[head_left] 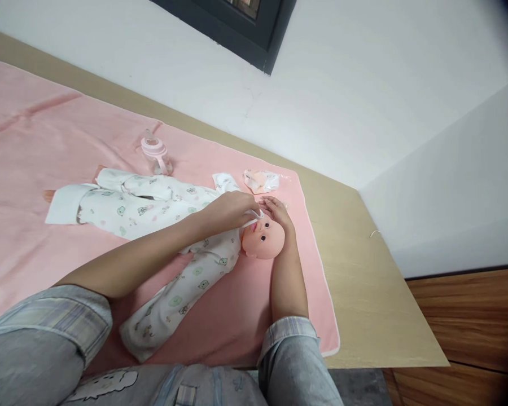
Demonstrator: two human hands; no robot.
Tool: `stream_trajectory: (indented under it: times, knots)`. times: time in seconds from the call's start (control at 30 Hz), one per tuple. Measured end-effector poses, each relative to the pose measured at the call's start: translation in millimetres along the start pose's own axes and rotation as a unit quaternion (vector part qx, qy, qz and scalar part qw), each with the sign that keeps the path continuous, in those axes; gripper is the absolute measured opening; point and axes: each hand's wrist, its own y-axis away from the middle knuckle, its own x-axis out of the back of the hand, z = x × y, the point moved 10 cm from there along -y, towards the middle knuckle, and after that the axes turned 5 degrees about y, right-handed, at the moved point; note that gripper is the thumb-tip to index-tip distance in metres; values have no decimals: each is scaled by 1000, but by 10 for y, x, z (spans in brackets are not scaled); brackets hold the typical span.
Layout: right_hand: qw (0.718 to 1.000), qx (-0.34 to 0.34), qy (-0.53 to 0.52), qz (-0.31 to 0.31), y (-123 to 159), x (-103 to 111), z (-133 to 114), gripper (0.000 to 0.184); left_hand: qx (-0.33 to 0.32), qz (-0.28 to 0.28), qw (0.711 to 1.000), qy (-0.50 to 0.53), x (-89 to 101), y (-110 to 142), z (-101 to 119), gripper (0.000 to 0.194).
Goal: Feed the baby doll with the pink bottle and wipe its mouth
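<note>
A baby doll (pixel 265 239) in a white printed sleepsuit (pixel 152 211) lies on a pink mat (pixel 34 146), its head toward the right. My left hand (pixel 232 207) pinches a small white wipe (pixel 254 216) and holds it against the doll's face. The fingers of my right hand (pixel 277 211) rest curved on top of the doll's head, holding nothing.
A pink baby bottle (pixel 156 155) stands behind the doll. A folded white cloth (pixel 225 181) and a small plastic packet (pixel 260 180) lie near the mat's far right corner. The mat covers a wooden table (pixel 364 282) set against a white wall. My sleeves and lap fill the bottom edge.
</note>
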Motion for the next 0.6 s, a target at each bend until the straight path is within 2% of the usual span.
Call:
stream_trajectory:
  times: [0.3,0.6]
  knots:
    - [1000,-3,-9,-3,-15,6,17,34,-42,-9,999,3,37,97,218,23]
    - [1000,-2,0,2,18,-4,-15,33,-50,-24,998,2,-47,101,209,24]
